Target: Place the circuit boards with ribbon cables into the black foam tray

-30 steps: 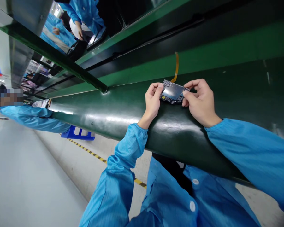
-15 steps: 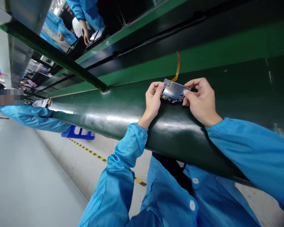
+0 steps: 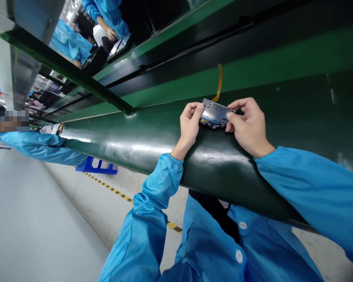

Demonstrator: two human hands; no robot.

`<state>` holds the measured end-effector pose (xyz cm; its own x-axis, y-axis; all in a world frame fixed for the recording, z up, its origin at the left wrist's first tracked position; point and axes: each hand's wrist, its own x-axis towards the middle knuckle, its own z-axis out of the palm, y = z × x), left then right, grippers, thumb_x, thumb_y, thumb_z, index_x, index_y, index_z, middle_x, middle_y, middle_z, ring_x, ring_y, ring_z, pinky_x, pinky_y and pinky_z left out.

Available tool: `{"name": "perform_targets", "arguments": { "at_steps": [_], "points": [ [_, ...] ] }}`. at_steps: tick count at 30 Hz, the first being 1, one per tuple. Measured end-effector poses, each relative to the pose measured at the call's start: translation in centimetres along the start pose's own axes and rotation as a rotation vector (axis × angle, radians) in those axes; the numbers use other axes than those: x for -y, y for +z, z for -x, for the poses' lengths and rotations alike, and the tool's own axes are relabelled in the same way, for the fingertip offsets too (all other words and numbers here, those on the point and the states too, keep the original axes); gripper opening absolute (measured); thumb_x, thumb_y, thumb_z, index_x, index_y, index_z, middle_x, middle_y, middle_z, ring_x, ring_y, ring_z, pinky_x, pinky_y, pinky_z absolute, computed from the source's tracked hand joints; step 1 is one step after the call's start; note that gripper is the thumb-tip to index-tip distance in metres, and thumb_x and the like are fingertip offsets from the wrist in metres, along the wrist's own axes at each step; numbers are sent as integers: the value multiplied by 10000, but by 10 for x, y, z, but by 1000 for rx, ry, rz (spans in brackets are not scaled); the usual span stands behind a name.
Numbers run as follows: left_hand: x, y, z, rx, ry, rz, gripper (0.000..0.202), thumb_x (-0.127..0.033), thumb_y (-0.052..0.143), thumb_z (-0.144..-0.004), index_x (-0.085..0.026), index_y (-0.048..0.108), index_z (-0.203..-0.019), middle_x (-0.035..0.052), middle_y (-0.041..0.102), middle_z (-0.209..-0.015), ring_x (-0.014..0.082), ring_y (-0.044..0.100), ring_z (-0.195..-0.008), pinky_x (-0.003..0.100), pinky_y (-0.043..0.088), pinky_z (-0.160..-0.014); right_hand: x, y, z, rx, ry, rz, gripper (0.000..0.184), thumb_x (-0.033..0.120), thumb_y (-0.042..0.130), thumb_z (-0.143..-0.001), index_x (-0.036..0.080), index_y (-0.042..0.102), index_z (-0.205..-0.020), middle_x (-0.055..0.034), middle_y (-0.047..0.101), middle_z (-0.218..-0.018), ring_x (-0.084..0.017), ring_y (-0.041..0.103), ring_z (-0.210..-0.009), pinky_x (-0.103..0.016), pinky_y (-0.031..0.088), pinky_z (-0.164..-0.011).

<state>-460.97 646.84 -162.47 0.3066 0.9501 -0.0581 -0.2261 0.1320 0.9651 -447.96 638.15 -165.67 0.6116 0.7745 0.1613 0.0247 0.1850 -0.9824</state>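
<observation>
A small circuit board [image 3: 214, 113] with a silvery metal shield is held up over the green bench [image 3: 141, 145]. My left hand [image 3: 191, 123] pinches its left edge between thumb and fingers. At the opposite edge, my right hand [image 3: 248, 125] grips the board, thumb on top and forefinger along the far corner. An orange flexible ribbon cable [image 3: 219, 82] runs away from the board's far side onto the lighter green strip. Where the ribbon joins the board is hidden. The board's underside is out of sight.
A dark green post [image 3: 73, 74] rises from the bench at the left. Farther left, a person in a blue sleeve [image 3: 44, 147] sits at the same bench near a blue stool [image 3: 98, 166]. Across the line, co-workers in blue smocks [image 3: 72, 41] work. Yellow-black tape [image 3: 114, 190] marks the floor.
Both my hands and the board have shifted very slightly left, with the grip unchanged. Across the line, the co-workers' hands have moved.
</observation>
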Motion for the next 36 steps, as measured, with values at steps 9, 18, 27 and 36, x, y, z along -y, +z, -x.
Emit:
{"name": "perform_targets", "arguments": {
  "at_steps": [9,18,27,36],
  "points": [
    [-1,1,0,-22,-18,15,235,-336,860,-957,-197,697,-860,-15,640,-842,120,659,-889,238,518,-888,-3,-1,0,9,-5,-12,211,166,702,-838,252,589,-996,-8,628,-999,-75,520,-514,-255,458,-468],
    [1,-1,-1,4,7,10,223,-309,855,-961,-195,694,-855,-18,638,-831,110,641,-855,226,512,-860,-2,0,0,9,0,-1,208,149,693,-840,252,588,-988,-8,625,-997,-76,523,-514,-261,459,-471],
    [0,0,0,-15,-28,18,235,-355,851,-965,-202,698,-874,-11,646,-848,126,667,-906,239,529,-888,-3,-1,0,26,5,0,220,168,711,-845,260,588,-1003,-9,628,-1020,-82,521,-525,-274,477,-486],
    [-1,0,1,14,12,-11,196,-290,819,-990,-197,698,-866,-16,642,-842,112,650,-870,227,521,-872,-3,0,0,15,9,-3,205,164,702,-854,255,589,-999,-2,623,-997,-75,514,-517,-259,472,-480]
  ]
}}
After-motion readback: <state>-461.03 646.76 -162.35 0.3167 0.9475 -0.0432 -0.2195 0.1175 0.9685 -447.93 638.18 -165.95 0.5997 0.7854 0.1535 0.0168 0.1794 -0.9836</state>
